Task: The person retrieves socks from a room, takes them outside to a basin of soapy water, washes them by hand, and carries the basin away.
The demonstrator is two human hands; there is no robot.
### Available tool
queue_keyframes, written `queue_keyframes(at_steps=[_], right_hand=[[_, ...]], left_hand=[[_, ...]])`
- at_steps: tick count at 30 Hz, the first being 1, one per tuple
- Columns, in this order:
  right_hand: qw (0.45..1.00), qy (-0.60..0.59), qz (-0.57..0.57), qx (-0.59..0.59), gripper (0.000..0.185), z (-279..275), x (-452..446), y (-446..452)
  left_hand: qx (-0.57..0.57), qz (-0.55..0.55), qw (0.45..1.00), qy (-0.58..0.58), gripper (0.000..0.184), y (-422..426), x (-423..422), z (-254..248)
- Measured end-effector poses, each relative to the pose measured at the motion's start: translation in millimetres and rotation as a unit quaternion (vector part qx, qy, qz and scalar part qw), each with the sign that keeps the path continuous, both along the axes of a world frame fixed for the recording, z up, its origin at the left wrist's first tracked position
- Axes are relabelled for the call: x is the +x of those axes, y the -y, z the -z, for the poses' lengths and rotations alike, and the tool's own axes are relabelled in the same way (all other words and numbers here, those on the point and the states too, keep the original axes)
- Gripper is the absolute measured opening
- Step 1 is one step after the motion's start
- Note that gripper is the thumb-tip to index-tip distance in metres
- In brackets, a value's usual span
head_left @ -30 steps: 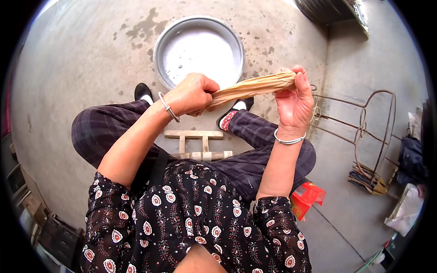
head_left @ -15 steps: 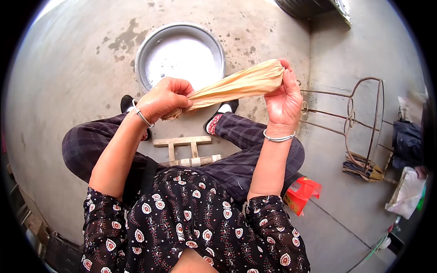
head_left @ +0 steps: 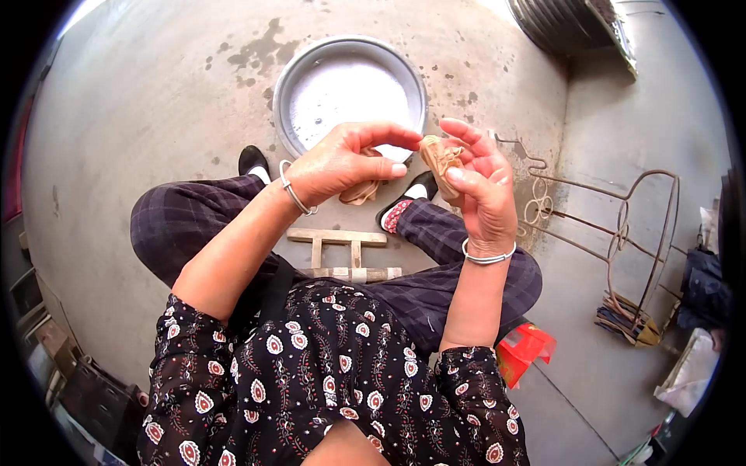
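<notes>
The tan cloth (head_left: pixel 439 159), stretched between the hands half a second ago, is now a crumpled wad pinched between thumb and fingers of the right hand (head_left: pixel 486 186). At its nine o'clock, the left hand (head_left: pixel 330 165) spreads thumb and index toward the wad, lower fingers curled around another tan bunch (head_left: pixel 360 194); whether the two connect cannot be told. The grey basin (head_left: pixel 280 113) lies toward ten o'clock.
</notes>
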State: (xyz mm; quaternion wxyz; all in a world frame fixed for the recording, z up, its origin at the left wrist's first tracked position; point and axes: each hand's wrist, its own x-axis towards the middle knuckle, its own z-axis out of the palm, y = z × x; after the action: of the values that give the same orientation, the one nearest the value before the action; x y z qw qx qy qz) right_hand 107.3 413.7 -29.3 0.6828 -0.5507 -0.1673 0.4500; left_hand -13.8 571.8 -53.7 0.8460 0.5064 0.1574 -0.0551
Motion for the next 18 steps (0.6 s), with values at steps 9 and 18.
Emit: queue_keyframes(at_steps=[9,18], right_hand=[[0.993,0.066,-0.006,-0.096,0.044,7,-10,-9],[0.993,0.076,0.064,-0.062,0.032,8,-10,-9]], left_hand=[[-0.118,-0.022,0.993,-0.015,0.015,-8,-7,28],[-0.147,-0.033,0.988,0.025,0.014,-1,-4,28]])
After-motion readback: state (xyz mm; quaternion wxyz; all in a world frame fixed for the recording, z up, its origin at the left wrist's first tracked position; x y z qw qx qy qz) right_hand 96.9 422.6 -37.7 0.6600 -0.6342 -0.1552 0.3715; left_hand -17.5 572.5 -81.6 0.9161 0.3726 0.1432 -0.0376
